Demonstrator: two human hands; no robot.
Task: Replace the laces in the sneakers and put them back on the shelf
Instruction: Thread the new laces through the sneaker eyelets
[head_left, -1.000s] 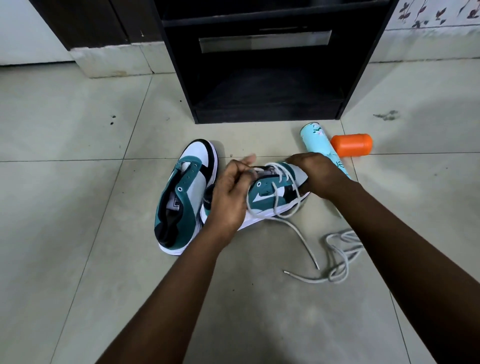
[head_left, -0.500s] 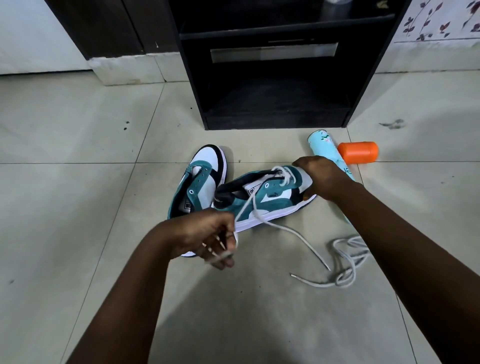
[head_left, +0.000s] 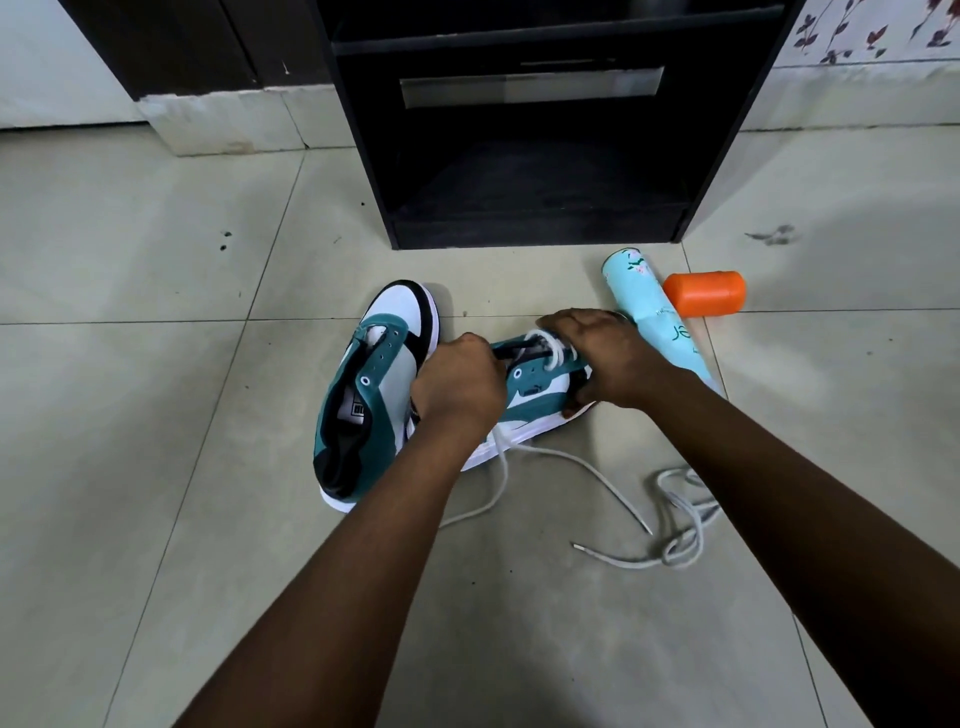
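Note:
Two teal, white and black sneakers lie on the tiled floor. The left sneaker (head_left: 371, 384) has no lace and points away from me. The right sneaker (head_left: 535, 389) lies on its side with a white lace (head_left: 566, 462) partly threaded; its loose ends trail toward me. My right hand (head_left: 597, 358) grips this sneaker's toe end from above. My left hand (head_left: 460, 389) is curled at the sneaker's opening; what its fingers hold is hidden. A second loose grey-white lace (head_left: 680, 525) lies in a tangle to the right. The black shelf unit (head_left: 524, 156) stands just beyond.
A light-blue spray can (head_left: 657, 317) lies on the floor beside my right hand, its orange cap (head_left: 706, 293) next to it. A white plinth under dark furniture (head_left: 218, 122) sits at the back left. Bare floor tiles spread to the left and toward me.
My left hand, which had pulled a lace end back toward me half a second ago, has returned to the sneaker's opening. My right hand stays on the toe end.

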